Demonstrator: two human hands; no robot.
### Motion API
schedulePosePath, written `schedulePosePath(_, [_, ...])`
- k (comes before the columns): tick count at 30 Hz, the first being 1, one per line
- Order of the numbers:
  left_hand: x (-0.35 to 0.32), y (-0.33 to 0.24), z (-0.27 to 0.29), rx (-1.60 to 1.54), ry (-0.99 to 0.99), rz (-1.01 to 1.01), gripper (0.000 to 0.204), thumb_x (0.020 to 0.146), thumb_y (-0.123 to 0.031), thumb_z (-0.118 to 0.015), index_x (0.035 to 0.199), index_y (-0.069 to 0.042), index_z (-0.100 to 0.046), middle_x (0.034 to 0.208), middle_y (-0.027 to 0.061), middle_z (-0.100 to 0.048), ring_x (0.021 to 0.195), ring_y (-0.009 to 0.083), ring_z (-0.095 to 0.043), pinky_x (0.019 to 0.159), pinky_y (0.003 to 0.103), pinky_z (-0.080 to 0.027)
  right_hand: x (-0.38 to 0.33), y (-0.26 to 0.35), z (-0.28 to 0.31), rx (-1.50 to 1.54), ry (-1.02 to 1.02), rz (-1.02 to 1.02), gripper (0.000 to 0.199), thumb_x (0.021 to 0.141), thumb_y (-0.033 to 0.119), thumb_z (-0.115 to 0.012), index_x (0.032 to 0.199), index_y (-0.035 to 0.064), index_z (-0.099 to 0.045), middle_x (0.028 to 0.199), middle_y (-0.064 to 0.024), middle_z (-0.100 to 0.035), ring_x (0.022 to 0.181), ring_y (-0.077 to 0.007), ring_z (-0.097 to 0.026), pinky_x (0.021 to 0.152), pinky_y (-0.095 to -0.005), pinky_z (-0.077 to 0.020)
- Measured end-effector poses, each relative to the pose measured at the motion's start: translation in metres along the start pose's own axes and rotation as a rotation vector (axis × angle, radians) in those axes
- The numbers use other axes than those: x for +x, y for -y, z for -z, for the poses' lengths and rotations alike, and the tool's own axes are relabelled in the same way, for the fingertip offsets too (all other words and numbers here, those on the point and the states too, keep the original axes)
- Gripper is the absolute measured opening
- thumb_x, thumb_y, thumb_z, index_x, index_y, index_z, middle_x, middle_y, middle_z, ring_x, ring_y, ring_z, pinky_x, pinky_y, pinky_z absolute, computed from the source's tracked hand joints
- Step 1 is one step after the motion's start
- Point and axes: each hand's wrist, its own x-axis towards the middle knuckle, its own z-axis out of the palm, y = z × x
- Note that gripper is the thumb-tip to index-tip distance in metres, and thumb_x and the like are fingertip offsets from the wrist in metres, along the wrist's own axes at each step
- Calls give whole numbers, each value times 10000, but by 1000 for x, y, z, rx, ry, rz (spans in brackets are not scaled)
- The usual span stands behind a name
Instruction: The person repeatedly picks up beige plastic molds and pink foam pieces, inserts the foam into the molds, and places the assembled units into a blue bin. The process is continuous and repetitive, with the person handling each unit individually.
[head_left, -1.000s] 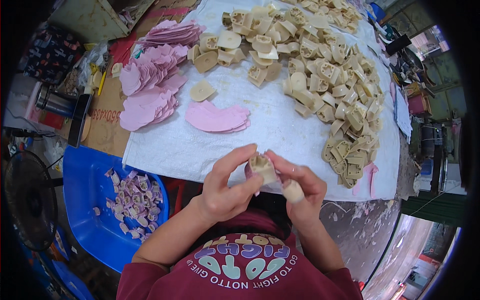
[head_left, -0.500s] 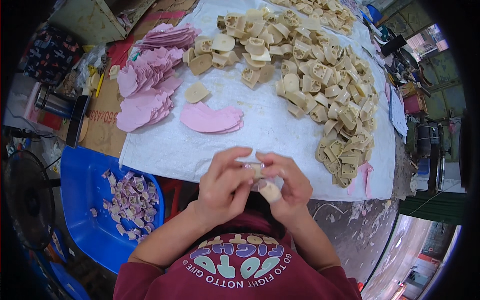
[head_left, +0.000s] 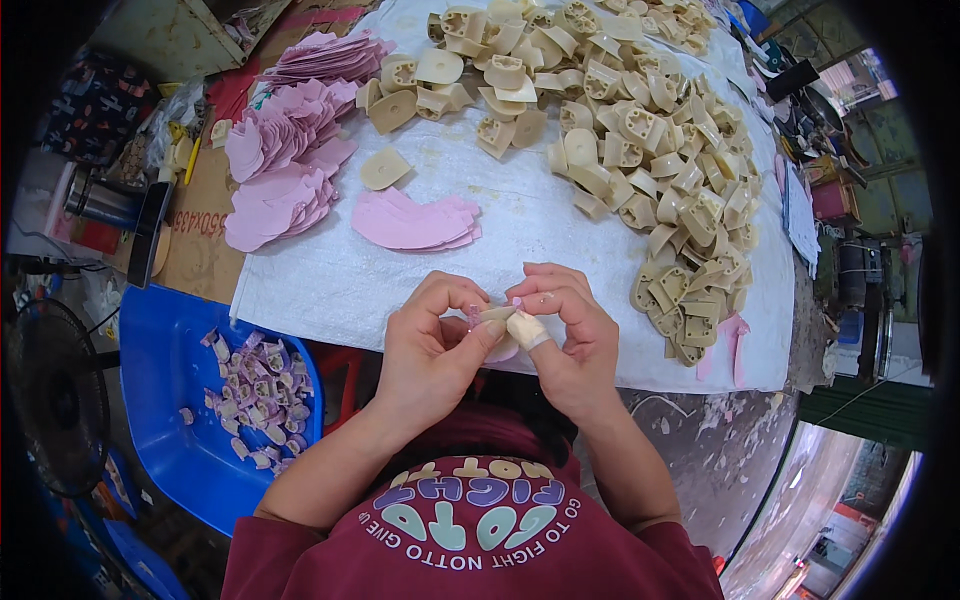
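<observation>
Near the table's front edge, my left hand (head_left: 428, 338) and my right hand (head_left: 578, 340) pinch a small beige shoe heel (head_left: 494, 314) with pink covering at its sides. Both hands have their fingers closed around it and partly hide it. Beige tape wraps the right thumb (head_left: 530, 331). Just beyond the hands lies a fanned stack of pink cover pieces (head_left: 415, 221), with a loose beige heel (head_left: 385, 168) behind it. A large heap of bare beige heels (head_left: 650, 150) spreads over the back and right of the white sheet (head_left: 310, 305).
More pink cover stacks (head_left: 285, 205) lie at the left. Below them, a blue tub (head_left: 160, 400) holds several pink-covered heels (head_left: 255, 390). A phone-like dark panel (head_left: 150, 235) and a black fan (head_left: 60, 400) stand far left. Pink scraps (head_left: 738, 350) lie at the right edge.
Both hands have shifted slightly away from my body and turned the heel. My left thumb now presses on its face, and more of the pink edge shows.
</observation>
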Motion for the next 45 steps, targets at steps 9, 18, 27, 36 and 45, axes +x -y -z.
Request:
schedulePosePath(9, [13,-19,16,536,229,-197,189,843,78,-621,995,-8,-549,1108,103,-527,871,132,-622,697,269,-541,4,4,15,84,154,-91,136,788,48,-684,918,65,-650,1106,-92,-651,1195,-319,-524,998,-411,-395])
schedulePosePath(18, [11,-7,3,-837,94,516,508,997,-258,-463,1438,-55,-314,1141,146,-581,947,275,-667,800,397,-562,-7,7,-10,-422,-197,272,207,774,58,-704,980,69,-685,1202,-136,-624,1209,-351,-509,1017,-432,-389])
schedulePosePath(27, [1,-13,-11,-736,73,242,565,994,-317,-371,1499,-97,-243,1136,64,-591,970,162,-603,809,308,-507,-2,16,-25,572,39,-307,431,897,82,-578,1326,46,-549,1511,-114,-356,1022,-111,-536,772,-226,-429])
schedulePosePath(36, [2,-10,-13,-342,-10,143,527,1012,-257,-404,1489,-73,-274,1129,59,-586,976,105,-554,802,259,-473,8,24,-33,490,-29,-339,352,932,141,-564,1261,18,-587,1451,-118,-441,848,-60,-590,608,-184,-465])
schedulePosePath(45, [13,-2,-3,-312,-3,197,536,1008,-250,-465,1486,-88,-287,990,43,-594,802,78,-556,685,220,-475,1,11,-24,50,114,21,408,907,190,-607,1266,5,-546,1399,-179,-464,1301,-315,-432,1026,-385,-390])
